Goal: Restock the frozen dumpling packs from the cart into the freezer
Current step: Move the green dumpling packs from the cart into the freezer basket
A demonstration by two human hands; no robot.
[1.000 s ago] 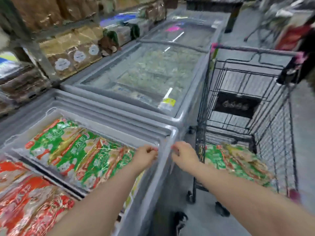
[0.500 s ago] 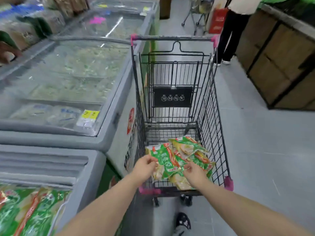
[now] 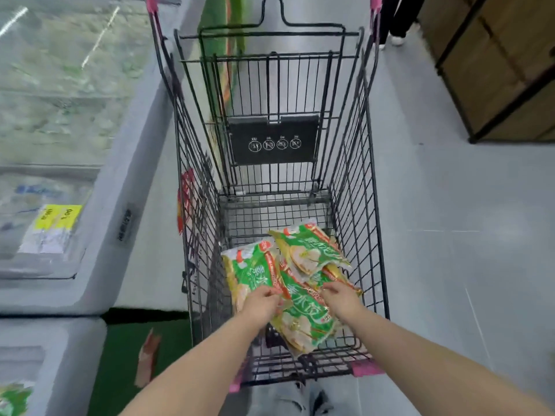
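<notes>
A pile of green and yellow frozen dumpling packs [image 3: 309, 250] lies at the near end of the black wire cart [image 3: 354, 163]. Both my hands reach down into the basket. My left hand [image 3: 261, 304] curls its fingers on the left edge of the middle pack [image 3: 303, 313], next to another pack [image 3: 252, 271]. On that pack's right edge my right hand [image 3: 341, 298] pinches it. The grey freezer [image 3: 45, 340] stands at the lower left, with a green pack [image 3: 12, 397] showing in its corner.
A second chest freezer [image 3: 129, 163] with a shut glass lid and a yellow price tag [image 3: 57, 217] runs along the cart's left side. Wooden shelving [image 3: 495, 70] stands at the right. A person's legs [image 3: 396, 19] are beyond the cart. Grey floor lies to the right.
My view has swung from the open freezer to the cart. Both hands left the freezer rim, went down into the basket and took hold of a pack.
</notes>
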